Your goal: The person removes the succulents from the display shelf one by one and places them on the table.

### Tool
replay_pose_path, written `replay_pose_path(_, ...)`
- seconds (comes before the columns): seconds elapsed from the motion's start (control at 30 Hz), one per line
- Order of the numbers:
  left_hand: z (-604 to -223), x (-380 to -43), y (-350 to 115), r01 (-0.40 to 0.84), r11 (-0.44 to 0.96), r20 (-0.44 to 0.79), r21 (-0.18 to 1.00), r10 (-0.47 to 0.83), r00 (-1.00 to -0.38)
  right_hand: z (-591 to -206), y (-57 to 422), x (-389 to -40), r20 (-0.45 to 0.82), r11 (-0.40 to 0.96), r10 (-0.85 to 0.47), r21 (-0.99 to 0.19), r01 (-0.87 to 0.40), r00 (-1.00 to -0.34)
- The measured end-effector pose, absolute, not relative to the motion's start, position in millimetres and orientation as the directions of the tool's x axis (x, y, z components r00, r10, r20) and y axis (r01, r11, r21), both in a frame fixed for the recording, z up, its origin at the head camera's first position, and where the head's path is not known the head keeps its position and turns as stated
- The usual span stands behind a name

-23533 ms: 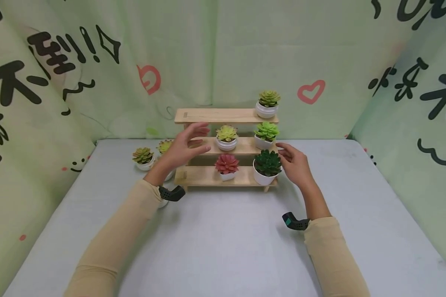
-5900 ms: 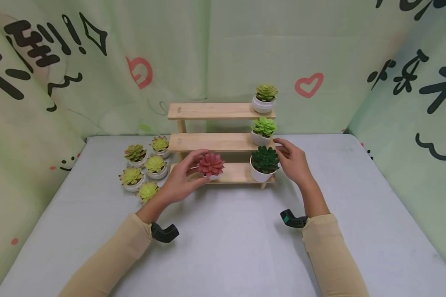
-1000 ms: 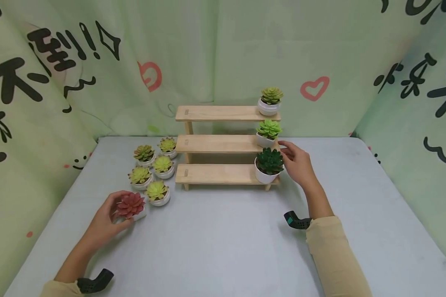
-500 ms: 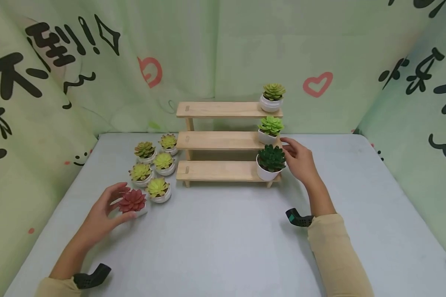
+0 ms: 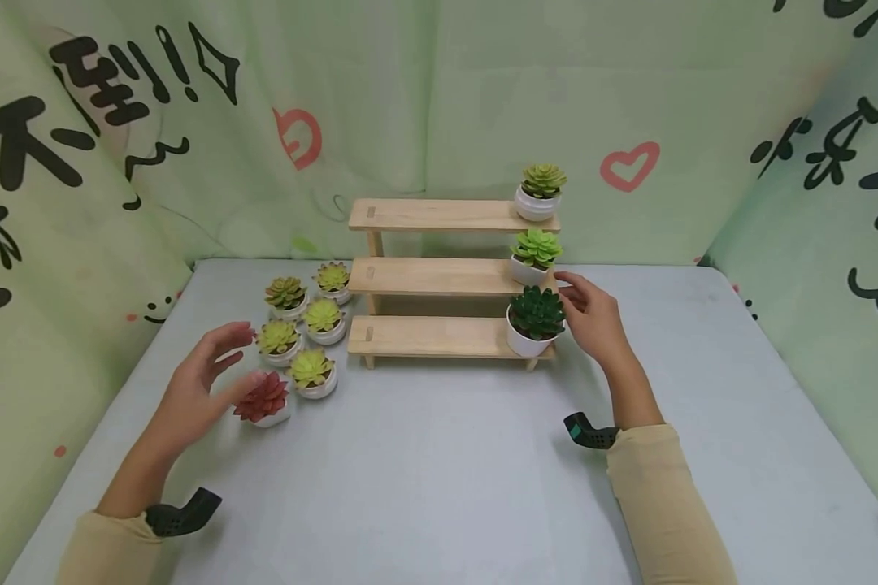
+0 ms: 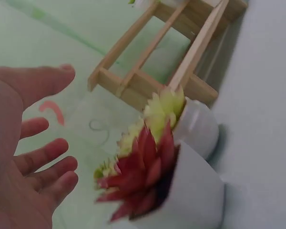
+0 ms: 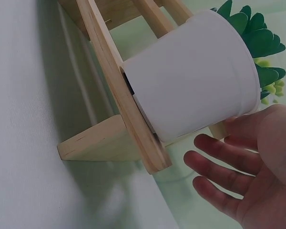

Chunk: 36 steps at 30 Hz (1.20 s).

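A red potted succulent (image 5: 263, 400) stands on the table at the left front of several yellow-green succulents. My left hand (image 5: 196, 392) is just beside and above it, fingers spread and holding nothing; the left wrist view shows the hand apart from the red succulent's white pot (image 6: 195, 195). At the right end of the three-step wooden shelf (image 5: 428, 335), my right hand (image 5: 593, 318) has loosely bent fingers around nothing. Its thumb lies close by the white pot (image 7: 195, 76) of the dark green succulent (image 5: 536, 313), which sits on the lowest step.
On the middle step's right end is a bright green succulent (image 5: 536, 248), and a yellow-green one (image 5: 544, 180) tops the shelf. Beside the shelf's left end, several small potted succulents (image 5: 310, 370) stand close together. A printed curtain (image 5: 483, 97) encloses the table (image 5: 439, 471).
The left hand carried the red succulent from the shelf to the table, then let go and lifted off. Earlier a yellow-green succulent left the middle step. The right hand stayed by the shelf.
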State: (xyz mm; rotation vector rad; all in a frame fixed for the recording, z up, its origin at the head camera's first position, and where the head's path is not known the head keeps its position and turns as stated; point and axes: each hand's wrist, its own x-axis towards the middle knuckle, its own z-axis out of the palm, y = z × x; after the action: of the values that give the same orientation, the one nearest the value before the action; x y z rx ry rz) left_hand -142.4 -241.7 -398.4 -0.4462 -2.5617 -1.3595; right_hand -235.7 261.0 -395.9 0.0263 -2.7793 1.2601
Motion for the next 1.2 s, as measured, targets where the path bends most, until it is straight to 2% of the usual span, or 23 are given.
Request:
replay_pose_path(0.37,-365.8,-179.9,-212.0,0.367,0.546,0.306,0.753,0.203,-0.930,-393.0,260.1,-235.1,0.082,0.656,0.022,-0.753,-0.048,-0.996)
replay_pose_path(0.83,-349.0,-231.9,-178.1,0.176,0.543,0.023,0.821,0.276,-0.961,-394.9,261.2,-235.7,0.076,0.660,0.023,-0.750,-0.042,-0.997)
replay_pose_path(1.2,-358.2,-255.7,-161.5,0.109,0.441,-0.027,0.891,0.290,-0.957,-395.0,260.4,-234.9,0.090,0.664,0.016,-0.746,-0.057,-0.996)
